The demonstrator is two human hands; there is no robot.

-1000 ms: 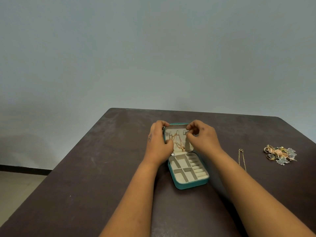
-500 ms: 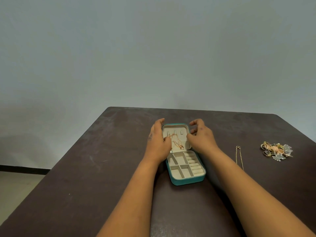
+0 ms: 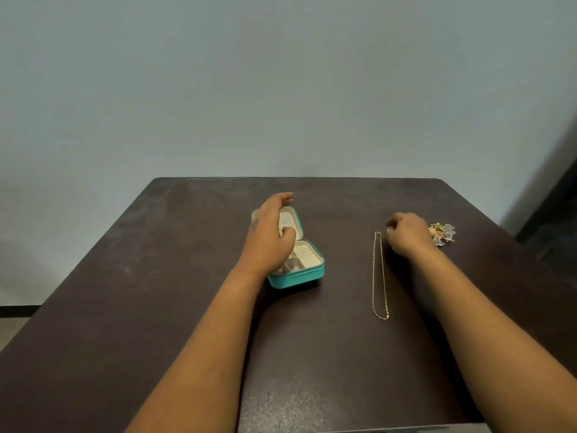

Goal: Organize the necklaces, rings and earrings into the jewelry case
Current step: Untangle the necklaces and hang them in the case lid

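A small teal jewelry case (image 3: pixel 307 274) lies open on the dark table, with cream compartments inside. My left hand (image 3: pixel 270 237) hovers over its left half with relaxed fingers and hides the lid's lining. A gold chain necklace (image 3: pixel 380 273) lies stretched out to the right of the case. My right hand (image 3: pixel 406 232) is just right of the chain's far end, fingers loosely curled, holding nothing that I can see. A small heap of rings and earrings (image 3: pixel 443 233) lies right behind that hand.
The dark brown table (image 3: pixel 156 307) ends at a pale wall at the back. Its left edge drops to a light floor. A dark vertical surface (image 3: pixel 555 210) stands at the far right.
My right hand has left the case lid and moved right to the far end of the gold chain. My left hand stays at the case. The view has shifted to the right.
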